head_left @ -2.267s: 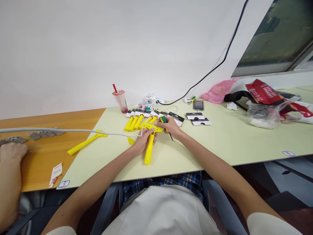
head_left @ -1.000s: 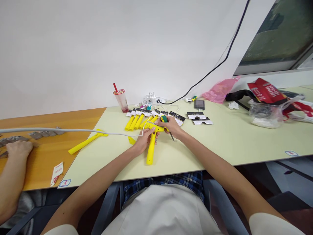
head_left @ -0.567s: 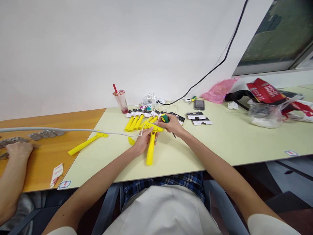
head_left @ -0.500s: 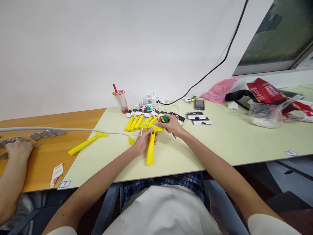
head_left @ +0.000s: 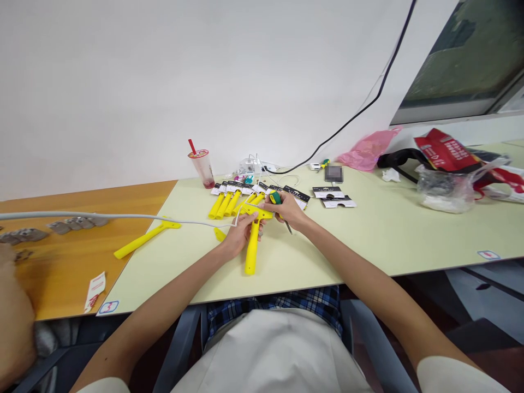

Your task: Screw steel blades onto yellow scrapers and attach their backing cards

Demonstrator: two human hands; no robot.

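My left hand (head_left: 236, 236) is closed around the head of a yellow plastic scraper (head_left: 251, 254), whose handle points down toward me. Between the fingers of my right hand (head_left: 291, 209) sits a screwdriver (head_left: 275, 197) with a green and yellow handle, its dark shaft slanting toward my wrist. My right fingertips are close to the right end of the scraper's head; whether they touch it is hard to see. A small loose yellow piece (head_left: 220, 234) lies left of my left hand. Behind my hands, several yellow scrapers (head_left: 223, 207) lie in a row with black-and-white cards.
Another yellow scraper (head_left: 141, 243) lies at left. A drink cup (head_left: 202, 170) stands near the wall. Two cards (head_left: 338, 202), a pink bag (head_left: 366, 152) and a plastic bag (head_left: 444, 191) lie rightward. A white cable (head_left: 123, 216) crosses from the left. A co-worker's arm (head_left: 14, 322) is at far left.
The co-worker's arm has drawn back, and that hand has left the view. My hands, scraper and screwdriver stay almost where they were.
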